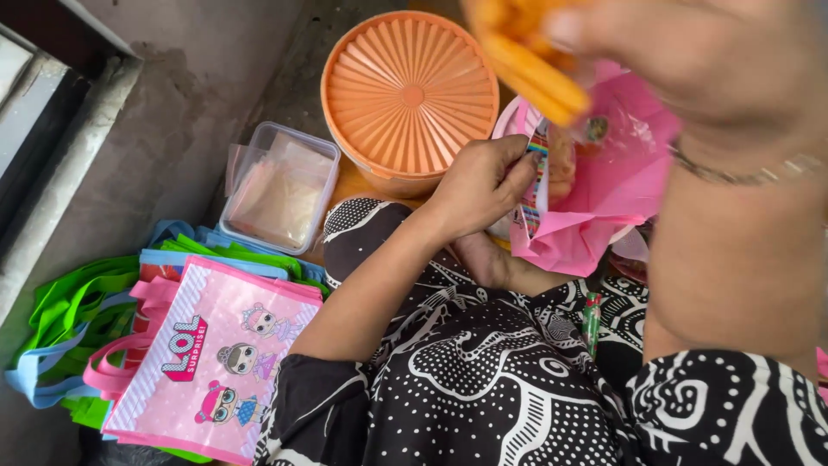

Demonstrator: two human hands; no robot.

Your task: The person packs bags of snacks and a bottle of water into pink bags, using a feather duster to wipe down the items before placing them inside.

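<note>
Your stack of tote bags [198, 362], pink on top over green and blue ones, lies on the concrete floor [172, 103] at your left. The round orange lidded container [410, 95] stands ahead, with a clear rectangular plastic box [278, 185] just beside it. Your pink gift bag [595, 207] sits in front of your lap. Your left hand [479, 185] has its fingers pinched shut on the bag's rim, holding it open. Your right hand [690, 52], blurred and close to the camera, grips orange stick snacks [526, 65] above the bag.
</note>
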